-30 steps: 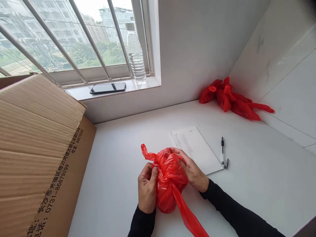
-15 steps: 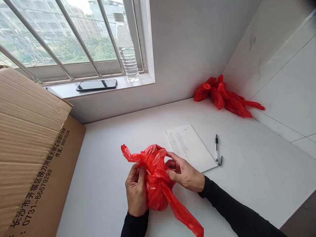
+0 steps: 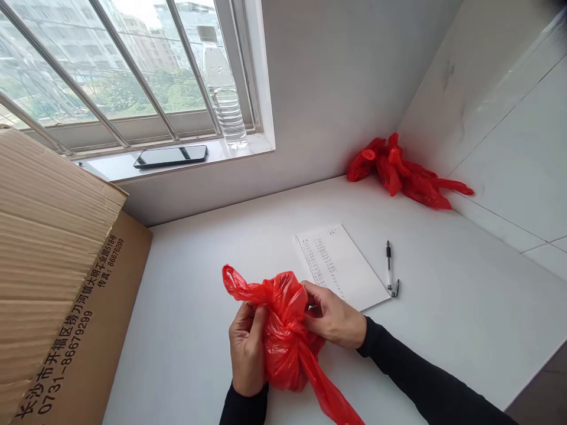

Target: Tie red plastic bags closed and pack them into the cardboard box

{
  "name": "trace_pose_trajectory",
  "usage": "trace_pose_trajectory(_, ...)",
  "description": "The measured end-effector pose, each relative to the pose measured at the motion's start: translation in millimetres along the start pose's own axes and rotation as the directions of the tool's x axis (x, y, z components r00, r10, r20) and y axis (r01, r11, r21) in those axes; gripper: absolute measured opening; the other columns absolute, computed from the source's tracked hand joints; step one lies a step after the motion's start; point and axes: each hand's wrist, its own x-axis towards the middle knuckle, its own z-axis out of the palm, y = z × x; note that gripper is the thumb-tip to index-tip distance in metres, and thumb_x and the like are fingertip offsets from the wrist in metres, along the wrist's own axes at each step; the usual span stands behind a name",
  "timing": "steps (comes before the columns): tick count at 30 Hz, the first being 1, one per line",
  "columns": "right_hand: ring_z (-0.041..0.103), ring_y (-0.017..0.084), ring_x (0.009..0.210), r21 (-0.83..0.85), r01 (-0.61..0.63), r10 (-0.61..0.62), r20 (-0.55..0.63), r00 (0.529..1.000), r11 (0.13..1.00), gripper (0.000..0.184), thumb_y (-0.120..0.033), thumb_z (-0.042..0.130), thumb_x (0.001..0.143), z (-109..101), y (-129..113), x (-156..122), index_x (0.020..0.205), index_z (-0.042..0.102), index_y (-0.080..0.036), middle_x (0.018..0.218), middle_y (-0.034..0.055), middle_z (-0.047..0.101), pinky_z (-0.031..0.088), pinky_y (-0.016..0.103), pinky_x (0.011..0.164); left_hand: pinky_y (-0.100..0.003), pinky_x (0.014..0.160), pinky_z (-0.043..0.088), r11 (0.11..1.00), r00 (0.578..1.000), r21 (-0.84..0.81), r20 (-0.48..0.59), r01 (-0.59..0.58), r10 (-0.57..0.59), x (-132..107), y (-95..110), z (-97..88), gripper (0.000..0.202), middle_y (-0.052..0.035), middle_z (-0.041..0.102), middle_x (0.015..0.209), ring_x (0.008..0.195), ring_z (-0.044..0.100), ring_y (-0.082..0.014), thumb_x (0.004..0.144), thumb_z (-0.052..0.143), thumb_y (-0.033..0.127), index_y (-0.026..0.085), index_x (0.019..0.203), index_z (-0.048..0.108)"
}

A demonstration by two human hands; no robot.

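Between my hands is a bulging red plastic bag point(image 3: 286, 354), gathered and twisted at its middle. One handle loop sticks out to the upper left and a longer one trails down to the lower right. My left hand point(image 3: 248, 348) is closed on the bag's left side, thumb on top near the twisted neck. From the right, my right hand point(image 3: 336, 316) pinches the plastic beside the gathered part, its fingertips partly hidden by the bag. What the bag contains cannot be seen.
A notepad with handwriting point(image 3: 343, 260) and an uncapped pen point(image 3: 388, 265) lie beyond my right hand. More red plastic bags point(image 3: 398, 168) sit in the far corner. A cardboard box point(image 3: 66, 330) stands left. The windowsill bears a phone point(image 3: 170, 156) and a water bottle point(image 3: 225, 100).
The bag and both hands have shifted slightly down and to the right in view. The bag's top has opened out a little, and both hands still hold it.
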Motion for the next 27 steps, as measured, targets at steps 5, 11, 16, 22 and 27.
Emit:
trace_pose_trajectory(5,0.049,0.014,0.07,-0.031,0.0,-0.001,-0.048,0.999,1.0,0.025,-0.037,0.072,0.085,2.3,0.9,0.9,0.079,0.054,-0.02,0.077,-0.0027,0.055,0.043,0.027,0.067,-0.032,0.073,0.054,0.999,0.996,-0.033,0.093,0.013,-0.01,-9.4,6.7,6.5,0.054,-0.0097,0.072,0.096,0.091,0.068,-0.0286,0.074,0.076,0.042,0.016,0.12,0.066)
trace_pose_trajectory(11,0.056,0.016,0.08,0.077,-0.001,0.012,-0.145,0.989,0.997,0.033,-0.029,0.075,0.082,1.4,6.0,1.8,0.109,0.058,-0.024,0.091,-0.0004,0.062,0.047,0.028,0.073,-0.031,0.073,0.054,0.999,0.997,-0.033,0.079,0.021,-0.018,-5.2,5.4,4.0,0.045,-0.0094,0.072,0.099,0.089,0.068,-0.0273,0.075,0.078,0.044,0.017,0.11,0.07)
trace_pose_trajectory(16,0.06,0.018,0.097,0.152,0.049,-0.027,-0.145,0.989,0.987,0.063,-0.023,0.08,0.078,-3.0,8.8,4.7,0.133,0.05,-0.029,0.106,0.0016,0.065,0.05,0.03,0.083,-0.026,0.065,0.053,0.997,0.997,-0.032,0.042,0.067,-0.066,1.9,2.4,-0.5,0.04,-0.005,0.072,0.092,0.078,0.067,-0.0219,0.075,0.08,0.042,0.019,0.106,0.07)
trace_pose_trajectory(22,0.053,0.011,0.068,0.105,0.056,-0.031,-0.224,0.974,0.993,0.023,-0.03,0.08,0.078,-2.6,8.6,7.6,0.089,0.062,-0.019,0.08,-0.0033,0.06,0.046,0.025,0.065,-0.024,0.054,0.051,0.989,0.988,-0.003,0.052,0.147,-0.147,4.5,9.7,0.4,0.049,-0.0032,0.071,0.085,0.067,0.066,-0.0206,0.065,0.085,0.044,0.018,0.104,0.069)
trace_pose_trajectory(27,0.06,0.019,0.098,-0.034,0.081,-0.085,-0.114,0.99,0.996,0.045,-0.038,0.072,0.086,-2.7,-1.8,2.2,0.128,0.059,-0.026,0.11,0.0041,0.065,0.05,0.032,0.082,-0.027,0.058,0.055,0.983,0.983,-0.062,-0.056,0.171,-0.174,11.5,18.8,-3.2,0.059,-0.0007,0.069,0.079,0.067,0.067,-0.0224,0.051,0.092,0.041,0.022,0.102,0.068)
